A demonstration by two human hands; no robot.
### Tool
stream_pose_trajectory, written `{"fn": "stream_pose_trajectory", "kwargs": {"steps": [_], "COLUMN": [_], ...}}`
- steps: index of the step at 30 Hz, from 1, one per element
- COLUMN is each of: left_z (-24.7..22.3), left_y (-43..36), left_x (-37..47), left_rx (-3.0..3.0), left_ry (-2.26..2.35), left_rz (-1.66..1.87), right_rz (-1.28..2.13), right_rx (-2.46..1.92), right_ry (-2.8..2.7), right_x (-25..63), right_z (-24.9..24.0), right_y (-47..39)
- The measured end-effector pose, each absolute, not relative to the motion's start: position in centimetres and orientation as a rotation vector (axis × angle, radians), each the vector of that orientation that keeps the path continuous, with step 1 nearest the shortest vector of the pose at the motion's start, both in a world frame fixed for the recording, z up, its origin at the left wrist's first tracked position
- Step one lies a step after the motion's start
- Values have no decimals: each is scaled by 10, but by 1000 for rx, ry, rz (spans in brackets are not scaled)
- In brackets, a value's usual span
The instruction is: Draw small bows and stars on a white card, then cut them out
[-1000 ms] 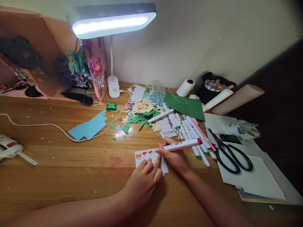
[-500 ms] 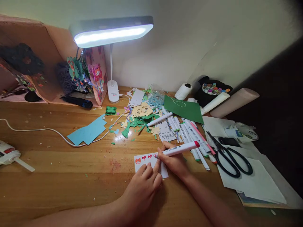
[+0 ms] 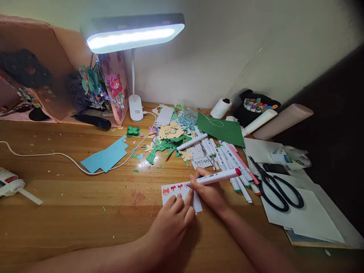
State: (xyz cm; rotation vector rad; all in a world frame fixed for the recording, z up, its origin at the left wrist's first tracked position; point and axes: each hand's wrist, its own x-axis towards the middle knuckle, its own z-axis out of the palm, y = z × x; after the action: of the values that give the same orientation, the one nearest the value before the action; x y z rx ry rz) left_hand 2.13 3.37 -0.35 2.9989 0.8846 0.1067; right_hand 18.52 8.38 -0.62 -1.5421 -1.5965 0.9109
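A small white card lies on the wooden desk, bearing an orange animal face and a row of small red bows along its top edge. My left hand rests on the card, fingers stretched out and pressing it down. In my right hand is a white marker with a red end cap, pinched between thumb and fingers. Its tip meets the card at the rightmost bow, which is only outlined; my fingers partly hide that spot.
Behind the card are paper scraps, several loose markers and a green sheet. Black-handled scissors lie on white paper at right. A lit lamp overhangs the back. Blue paper and a glue bottle sit left.
The outlined bow at the right of the row shows slightly more red line. My right hand and the marker have shifted only a little; my left hand stays on the card.
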Motion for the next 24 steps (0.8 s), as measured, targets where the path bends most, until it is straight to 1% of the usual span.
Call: {"fn": "stream_pose_trajectory", "kwargs": {"steps": [7,14,19,24], "left_z": [-3,4,0,-7], "left_y": [33,34,32,32], "left_x": [22,22,22,23], "left_rx": [2992,2962,2983,3021], "left_ry": [879,865,880,913], "left_rz": [114,19,46,178], "right_rz": [905,920,901,932], "right_rx": [-1556,-1570,-1552,-1539], "right_ry": [-1597,-1606,-1618,-1608], "right_x": [187,189,189,189], "right_z": [-11,-14,-14,-14], "right_y": [84,84,84,85]}}
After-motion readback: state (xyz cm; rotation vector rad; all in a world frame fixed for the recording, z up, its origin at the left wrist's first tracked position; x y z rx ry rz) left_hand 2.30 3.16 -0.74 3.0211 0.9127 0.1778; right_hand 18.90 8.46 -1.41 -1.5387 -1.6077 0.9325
